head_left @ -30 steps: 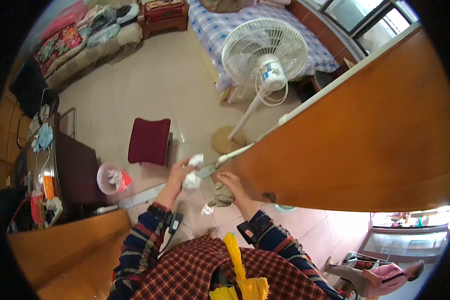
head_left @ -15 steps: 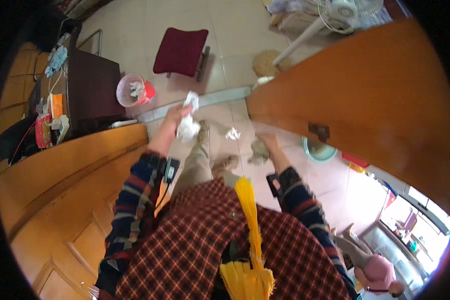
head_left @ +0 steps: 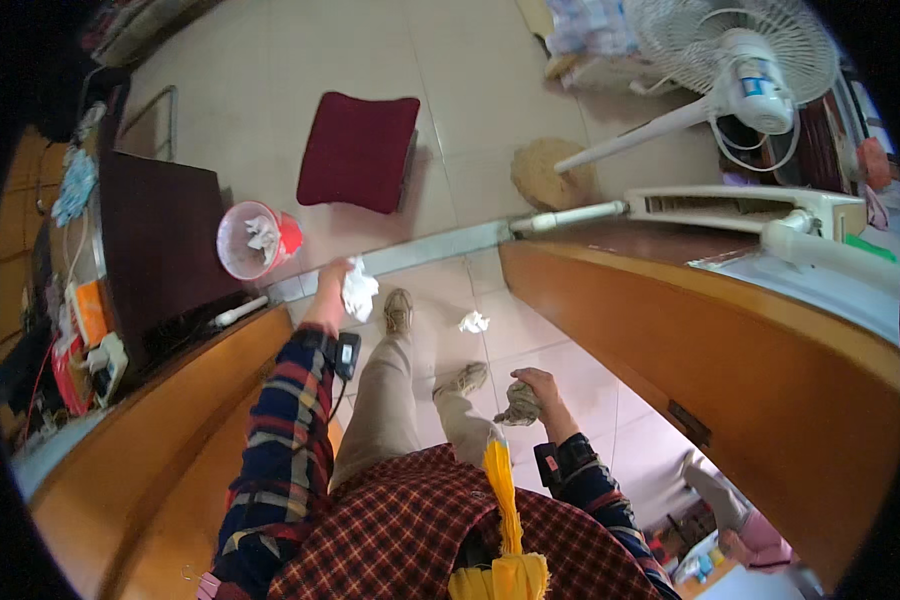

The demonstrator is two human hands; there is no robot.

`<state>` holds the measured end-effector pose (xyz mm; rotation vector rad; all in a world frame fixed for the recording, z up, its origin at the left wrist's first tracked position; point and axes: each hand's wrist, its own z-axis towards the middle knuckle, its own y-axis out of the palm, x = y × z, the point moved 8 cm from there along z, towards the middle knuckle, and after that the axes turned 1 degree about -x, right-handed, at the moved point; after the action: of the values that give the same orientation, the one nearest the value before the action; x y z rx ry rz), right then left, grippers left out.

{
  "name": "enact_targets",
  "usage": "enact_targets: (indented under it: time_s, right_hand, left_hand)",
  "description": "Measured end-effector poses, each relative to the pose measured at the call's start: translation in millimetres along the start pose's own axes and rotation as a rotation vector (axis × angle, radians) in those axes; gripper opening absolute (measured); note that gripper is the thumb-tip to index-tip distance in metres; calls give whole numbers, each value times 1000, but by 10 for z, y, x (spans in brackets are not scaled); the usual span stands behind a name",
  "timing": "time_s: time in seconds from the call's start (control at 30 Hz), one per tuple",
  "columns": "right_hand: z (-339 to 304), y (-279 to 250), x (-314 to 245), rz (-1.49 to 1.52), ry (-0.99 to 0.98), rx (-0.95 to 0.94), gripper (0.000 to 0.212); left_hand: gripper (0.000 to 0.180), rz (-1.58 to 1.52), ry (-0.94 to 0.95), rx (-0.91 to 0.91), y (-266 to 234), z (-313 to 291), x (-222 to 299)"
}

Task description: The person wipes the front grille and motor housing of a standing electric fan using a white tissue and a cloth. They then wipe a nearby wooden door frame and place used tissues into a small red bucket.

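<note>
My left hand (head_left: 332, 292) is closed around crumpled white tissue (head_left: 359, 289), held a little in front of the doorway sill. Beyond that hand stands a red and white wastebasket (head_left: 288, 238) with crumpled white paper (head_left: 262, 240) inside. My right hand (head_left: 544, 388) grips a bunched grey-green rag (head_left: 519, 405), low over the tiles and to the right of my shoes. Another crumpled white tissue (head_left: 475, 322) lies on the floor between the two hands, touched by neither.
A stool with a dark red seat (head_left: 358, 152) stands beyond the sill (head_left: 410, 256). Wooden doors (head_left: 670, 330) flank me on both sides. A dark cabinet (head_left: 160, 235) is at left, a white standing fan (head_left: 755, 90) at far right. Another person's pink garment (head_left: 760, 540) shows lower right.
My left hand has drawn nearer the wastebasket with the tissue. My right hand still holds the rag. The view has shifted, bringing the fan and the right door's top edge into sight.
</note>
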<state>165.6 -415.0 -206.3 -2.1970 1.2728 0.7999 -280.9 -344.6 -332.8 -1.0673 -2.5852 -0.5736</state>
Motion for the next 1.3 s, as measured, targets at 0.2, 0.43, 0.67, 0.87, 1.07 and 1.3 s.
enact_targets:
  time_s: [0.2,0.43,0.67,0.87,1.07,1.3]
  right_hand:
    - [93,544,513,405,484,-60,20]
    - [8,921,725,423,605,16,23]
    - [60,811,931,491,710,139,18]
    - [376,101,-519,-66,334,298,16]
    - [386,-551,-1840,2,188,360,15]
    - [301,-398,-2195,-177,58,333,18]
  left_hand:
    - [16,114,155,-336,388,858,220]
    - [21,-109,55,-127,315,2079,100]
    - [28,95,188,-314,238,2232,33]
    - [28,-139,-372,-193,-301,819,-321]
    - [38,479,-193,83,-1175,-68,88]
    - [33,346,-26,7,-1046,-568,902]
